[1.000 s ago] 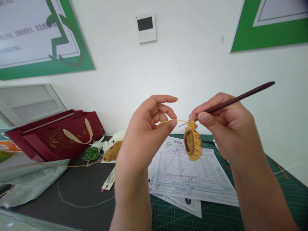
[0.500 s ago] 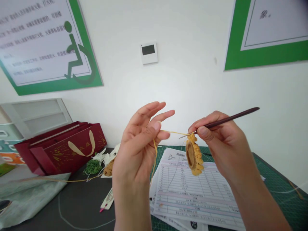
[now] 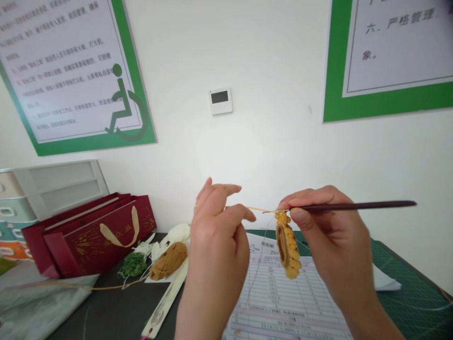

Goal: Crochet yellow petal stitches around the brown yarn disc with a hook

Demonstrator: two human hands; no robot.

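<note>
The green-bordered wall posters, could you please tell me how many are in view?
2: a left poster above the red bag, and a right poster in the upper right corner; both run out of the picture.

Upper left: poster (image 3: pixel 74 87) with green border and wheelchair figure, hung on a white wall (image 3: pixel 265 146). Upper right: second green-bordered poster (image 3: pixel 396 61), cut off by the frame. Between them sat a small panel (image 3: pixel 221 106), dark-screened. Lower left: dark red bag (image 3: pixel 85 250) stood on the dark surface (image 3: pixel 118 309), drawers (image 3: pixel 13 211) behind, green yarn (image 3: pixel 132 266) beside it; grey cloth (image 3: pixel 42 307) lay bottom left.
</note>
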